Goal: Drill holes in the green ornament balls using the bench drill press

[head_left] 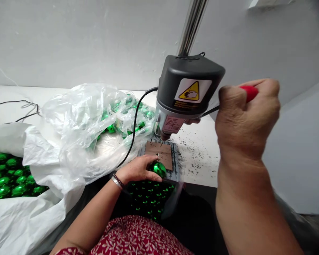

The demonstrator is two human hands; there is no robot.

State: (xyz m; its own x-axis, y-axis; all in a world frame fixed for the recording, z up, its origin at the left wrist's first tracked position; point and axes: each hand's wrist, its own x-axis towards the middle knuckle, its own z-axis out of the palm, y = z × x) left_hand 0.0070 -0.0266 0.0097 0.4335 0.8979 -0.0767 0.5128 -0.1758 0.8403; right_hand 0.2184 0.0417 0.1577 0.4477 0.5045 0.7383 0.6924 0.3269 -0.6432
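Note:
My left hand has its thumb and fingers around a shiny green ball, at the front edge of a brown board with a small hole in it. The board lies on the grey base of a small drill press. Above it hangs the dark grey motor head with a warning label, its thin drill bit pointing down and apart from the ball. Wrapped round the red knob of the press lever, my right hand is closed at the right of the motor.
Green balls fill a white sack on the left. A clear plastic bag with more balls lies behind it. Several balls sit below the base, near my lap. Dark shavings litter the table; a black cable hangs from the motor.

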